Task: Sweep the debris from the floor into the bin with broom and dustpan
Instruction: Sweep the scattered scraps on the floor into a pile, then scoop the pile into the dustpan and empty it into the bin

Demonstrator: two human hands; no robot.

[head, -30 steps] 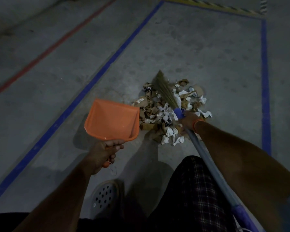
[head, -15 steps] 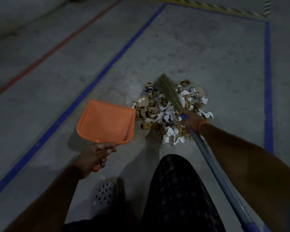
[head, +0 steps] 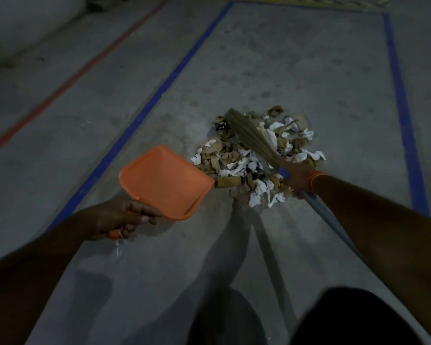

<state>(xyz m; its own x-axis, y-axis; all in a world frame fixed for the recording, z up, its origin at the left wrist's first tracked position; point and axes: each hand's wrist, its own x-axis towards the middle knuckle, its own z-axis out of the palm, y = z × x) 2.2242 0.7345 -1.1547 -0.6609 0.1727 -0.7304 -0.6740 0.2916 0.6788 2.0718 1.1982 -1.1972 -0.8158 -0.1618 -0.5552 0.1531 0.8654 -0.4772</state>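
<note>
Although the debris [head: 254, 158] is gathered into one heap of torn cardboard and crumpled paper on the floor [head: 296, 70], none of it has gone into the dustpan [head: 164, 181], so the task looks to be at its middle: the piling is done, the scooping and the trip to the bin are left. No bin shows in the head view, so how far the load must be carried cannot be told.

On the left hand [head: 121, 219], the grip is curled round the dustpan's handle, and the orange pan's open edge sits just beside the near-left edge of the heap; whether it rests on the floor is unclear. On the right hand [head: 295, 179], the grip is wrapped round the broom [head: 253, 139] low on its shaft, just behind the straw head, which lies across the top of the heap pointing away from the person.

Around the heap run a blue line [head: 139, 118] on the left, another on the right, and a red line [head: 67, 82] further left. The person's dark-clothed knee fills the lower right corner. Nothing stands between broom, heap and pan; the dim light and blur hide small scraps.
</note>
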